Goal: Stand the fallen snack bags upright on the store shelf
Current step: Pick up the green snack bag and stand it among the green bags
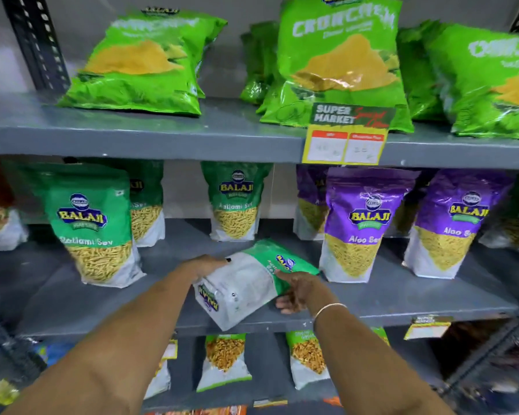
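Note:
A green-and-white Balaji snack bag point(246, 283) lies on its face near the front of the grey middle shelf point(402, 298), its back panel up and its top pointing away to the right. My left hand point(203, 266) grips its left edge. My right hand point(297, 290) holds its right side, fingers under the bag. Other green Ratlami Sev bags point(93, 226) point(235, 202) stand upright to the left and behind.
Purple Aloo Sev bags point(363, 223) point(453, 226) stand upright at right. On the top shelf bright green bags point(144, 61) point(339, 61) lean back. A yellow price tag point(345, 145) hangs from that shelf's edge. More bags point(225, 360) stand on the shelf below.

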Available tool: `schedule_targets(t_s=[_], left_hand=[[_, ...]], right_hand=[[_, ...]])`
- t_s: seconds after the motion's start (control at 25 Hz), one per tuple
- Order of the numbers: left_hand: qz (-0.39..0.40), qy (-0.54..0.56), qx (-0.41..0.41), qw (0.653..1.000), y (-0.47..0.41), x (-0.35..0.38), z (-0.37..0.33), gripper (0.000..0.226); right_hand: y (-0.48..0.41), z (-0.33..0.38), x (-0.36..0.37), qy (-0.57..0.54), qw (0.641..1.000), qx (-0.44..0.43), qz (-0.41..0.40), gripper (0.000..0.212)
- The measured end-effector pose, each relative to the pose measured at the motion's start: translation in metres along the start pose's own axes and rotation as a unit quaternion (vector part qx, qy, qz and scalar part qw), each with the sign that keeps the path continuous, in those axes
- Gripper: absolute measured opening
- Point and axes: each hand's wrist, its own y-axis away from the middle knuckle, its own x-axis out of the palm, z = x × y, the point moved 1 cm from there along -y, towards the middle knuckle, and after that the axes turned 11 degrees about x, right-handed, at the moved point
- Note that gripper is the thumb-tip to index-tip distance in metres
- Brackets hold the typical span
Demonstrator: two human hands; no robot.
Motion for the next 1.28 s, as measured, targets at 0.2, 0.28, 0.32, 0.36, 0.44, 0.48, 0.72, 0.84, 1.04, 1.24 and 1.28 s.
schedule_targets(t_s=[0.2, 0.28, 0.32, 0.36, 0.44, 0.48, 0.72, 0.84, 1.04, 1.24, 1.28], left_hand=[[0.072, 0.080, -0.035, 0.994, -0.003, -0.008, 0.021, 0.045], [0.097, 0.069, -0.053, 0.991, 0.005, -0.008, 0.016, 0.035], [0.120, 0.053, -0.057, 0.990, 0.010, -0.007, 0.010, 0.031], [0.139, 0.040, -0.055, 0.988, 0.015, -0.008, 0.003, 0.027], [0.147, 0.023, -0.045, 0.988, 0.020, -0.011, -0.010, 0.023], [0.139, 0.021, -0.035, 0.989, 0.021, -0.014, -0.016, 0.024], [0.011, 0.070, 0.053, 0.996, 0.012, -0.025, -0.018, 0.061], [-0.126, 0.107, 0.090, 0.982, 0.000, -0.018, -0.004, 0.065], [-0.212, 0.092, 0.087, 0.969, -0.010, -0.009, 0.018, 0.073], [-0.172, 0.107, 0.088, 0.975, -0.011, -0.014, 0.025, 0.084], [-0.149, 0.120, 0.092, 0.977, -0.013, -0.016, 0.026, 0.085]], right_hand=[[0.002, -0.005, 0.020, -0.138, 0.988, -0.065, 0.012, 0.021], [0.012, 0.000, 0.016, -0.138, 0.987, -0.081, 0.011, 0.025], [0.019, 0.003, 0.012, -0.123, 0.989, -0.087, 0.004, 0.029], [0.028, 0.007, 0.009, -0.106, 0.990, -0.091, -0.006, 0.031], [0.047, 0.021, 0.004, -0.073, 0.991, -0.107, -0.021, 0.018], [0.058, 0.028, 0.002, -0.061, 0.990, -0.121, -0.031, 0.010], [0.086, 0.076, 0.014, -0.043, 0.954, -0.288, -0.071, 0.026], [0.065, 0.088, 0.028, -0.044, 0.930, -0.358, -0.068, 0.026], [0.029, 0.090, 0.041, -0.029, 0.919, -0.393, -0.012, 0.050], [0.032, 0.093, 0.039, -0.022, 0.932, -0.359, 0.043, 0.036], [0.033, 0.092, 0.036, -0.014, 0.940, -0.337, 0.062, 0.042]])
